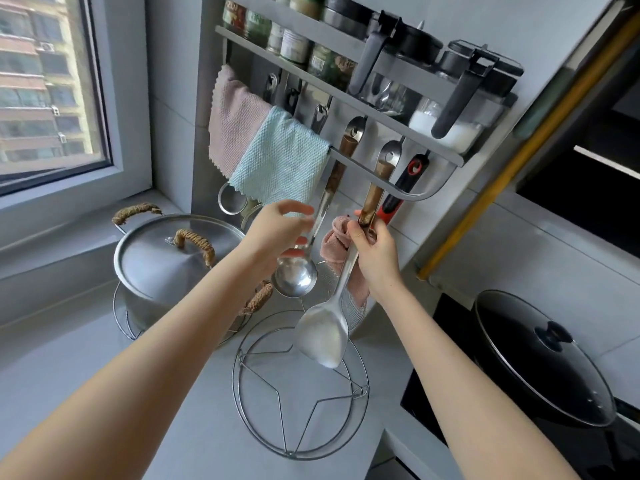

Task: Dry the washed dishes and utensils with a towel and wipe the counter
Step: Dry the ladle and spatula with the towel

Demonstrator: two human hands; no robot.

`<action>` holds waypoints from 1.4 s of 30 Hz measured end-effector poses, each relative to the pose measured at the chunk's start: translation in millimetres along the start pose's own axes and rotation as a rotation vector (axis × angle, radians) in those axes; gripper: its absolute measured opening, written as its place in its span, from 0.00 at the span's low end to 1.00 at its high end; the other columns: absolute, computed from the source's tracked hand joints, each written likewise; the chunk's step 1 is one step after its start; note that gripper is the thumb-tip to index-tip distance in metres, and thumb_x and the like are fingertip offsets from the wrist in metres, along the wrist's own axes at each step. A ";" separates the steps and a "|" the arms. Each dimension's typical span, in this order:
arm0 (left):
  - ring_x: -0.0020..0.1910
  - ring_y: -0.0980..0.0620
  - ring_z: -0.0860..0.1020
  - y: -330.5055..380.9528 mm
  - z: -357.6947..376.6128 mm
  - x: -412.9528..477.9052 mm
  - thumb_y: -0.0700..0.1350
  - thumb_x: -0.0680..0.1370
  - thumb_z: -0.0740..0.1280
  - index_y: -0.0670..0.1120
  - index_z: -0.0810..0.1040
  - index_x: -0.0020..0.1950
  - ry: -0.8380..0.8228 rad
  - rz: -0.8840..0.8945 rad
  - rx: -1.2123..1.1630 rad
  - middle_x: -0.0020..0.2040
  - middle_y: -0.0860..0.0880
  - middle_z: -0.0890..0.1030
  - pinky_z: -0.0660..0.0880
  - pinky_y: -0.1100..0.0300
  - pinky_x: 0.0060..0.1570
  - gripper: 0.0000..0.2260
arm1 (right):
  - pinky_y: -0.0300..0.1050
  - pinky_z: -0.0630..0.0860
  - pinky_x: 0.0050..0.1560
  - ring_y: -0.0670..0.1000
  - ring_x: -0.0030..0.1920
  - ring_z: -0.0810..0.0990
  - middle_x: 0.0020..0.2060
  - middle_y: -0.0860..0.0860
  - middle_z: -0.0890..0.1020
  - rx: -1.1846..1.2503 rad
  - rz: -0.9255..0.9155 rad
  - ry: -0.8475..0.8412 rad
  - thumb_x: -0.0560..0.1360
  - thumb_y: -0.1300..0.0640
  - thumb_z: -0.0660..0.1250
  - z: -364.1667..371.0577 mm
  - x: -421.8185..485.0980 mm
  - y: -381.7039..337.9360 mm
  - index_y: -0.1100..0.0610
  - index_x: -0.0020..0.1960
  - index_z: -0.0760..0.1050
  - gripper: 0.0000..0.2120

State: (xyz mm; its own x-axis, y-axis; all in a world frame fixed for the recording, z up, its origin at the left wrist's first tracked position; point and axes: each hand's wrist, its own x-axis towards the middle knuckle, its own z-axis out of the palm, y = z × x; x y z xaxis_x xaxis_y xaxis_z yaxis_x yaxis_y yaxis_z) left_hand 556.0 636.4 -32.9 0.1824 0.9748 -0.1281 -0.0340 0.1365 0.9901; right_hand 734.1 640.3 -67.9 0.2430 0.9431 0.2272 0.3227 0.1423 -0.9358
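Here the right hand (374,252) grips towel (333,244) and spatula (323,337) handle together, likely drying it while it hangs on the rack (410,196); the left hand (276,231) holds the ladle (296,277) aside.

Daylit window (45,81) at left, pale tiled wall (169,116), possibly range hood (595,126) right

The ladle (296,277) is polished metal with a mirror-glossy bowl. The spoon (323,336) is smooth satin metal with a dark, glossy wooden grip. The held pink cloth (334,244) is soft, nubby fabric. The blue cloth (280,161) is fabric with a scale-like weave. The pot (156,251) is brushed metal, its handles wrapped in rough cord. The trivet (298,393) is bright metal wire. The counter (86,375) is smooth, matt grey. The lid (519,358) is glossy glass. The rack (408,72) is matt grey metal.
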 end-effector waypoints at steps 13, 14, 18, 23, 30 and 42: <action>0.77 0.41 0.48 32.6 14.5 39.4 0.37 0.73 0.61 0.61 0.51 0.76 0.271 0.668 1.197 0.78 0.51 0.51 0.43 0.36 0.72 0.37 | 0.26 0.74 0.43 0.35 0.43 0.78 0.44 0.41 0.79 0.089 0.071 0.103 0.79 0.56 0.64 13.8 13.0 -6.2 0.54 0.51 0.75 0.03; 0.77 0.41 0.49 33.5 14.1 41.9 0.38 0.74 0.61 0.61 0.52 0.76 0.273 0.668 1.226 0.78 0.51 0.52 0.42 0.35 0.71 0.36 | 0.26 0.74 0.42 0.35 0.43 0.77 0.44 0.41 0.79 0.085 0.085 0.104 0.79 0.55 0.64 13.6 13.3 -4.6 0.54 0.52 0.75 0.04; 0.76 0.42 0.53 34.4 12.7 45.1 0.38 0.74 0.61 0.61 0.56 0.75 0.288 0.680 1.238 0.77 0.52 0.56 0.41 0.32 0.70 0.34 | 0.37 0.74 0.49 0.42 0.46 0.78 0.43 0.43 0.80 0.021 0.148 0.130 0.77 0.48 0.66 11.8 12.3 0.2 0.53 0.48 0.76 0.09; 0.76 0.42 0.55 35.4 14.8 45.8 0.38 0.74 0.61 0.61 0.58 0.75 0.299 0.672 1.241 0.77 0.51 0.57 0.42 0.31 0.69 0.33 | 0.46 0.77 0.50 0.48 0.45 0.80 0.38 0.45 0.82 -0.082 0.132 0.181 0.73 0.44 0.70 6.2 7.4 7.6 0.48 0.37 0.76 0.10; 0.76 0.41 0.54 28.9 19.6 27.3 0.38 0.74 0.62 0.61 0.56 0.75 0.313 0.606 1.229 0.77 0.49 0.57 0.43 0.35 0.71 0.34 | 0.38 0.75 0.39 0.48 0.43 0.80 0.40 0.44 0.81 -0.323 0.129 0.258 0.71 0.46 0.72 -9.5 -26.2 16.2 0.52 0.46 0.78 0.11; 0.58 0.47 0.77 -32.5 -7.4 -81.9 0.39 0.76 0.63 0.51 0.77 0.63 0.485 0.333 0.798 0.60 0.49 0.80 0.72 0.57 0.57 0.17 | 0.48 0.77 0.54 0.52 0.49 0.81 0.48 0.54 0.83 0.216 0.177 -0.136 0.73 0.59 0.72 -11.1 -105.8 -8.6 0.52 0.47 0.79 0.04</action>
State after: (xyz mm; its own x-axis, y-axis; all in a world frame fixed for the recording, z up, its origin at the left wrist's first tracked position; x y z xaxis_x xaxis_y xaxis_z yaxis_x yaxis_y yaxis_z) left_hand 534.8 553.4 -55.0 -0.1444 0.9327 0.3304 0.6935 -0.1428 0.7062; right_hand 715.7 536.0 -80.9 0.1483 0.9885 0.0313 0.0813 0.0193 -0.9965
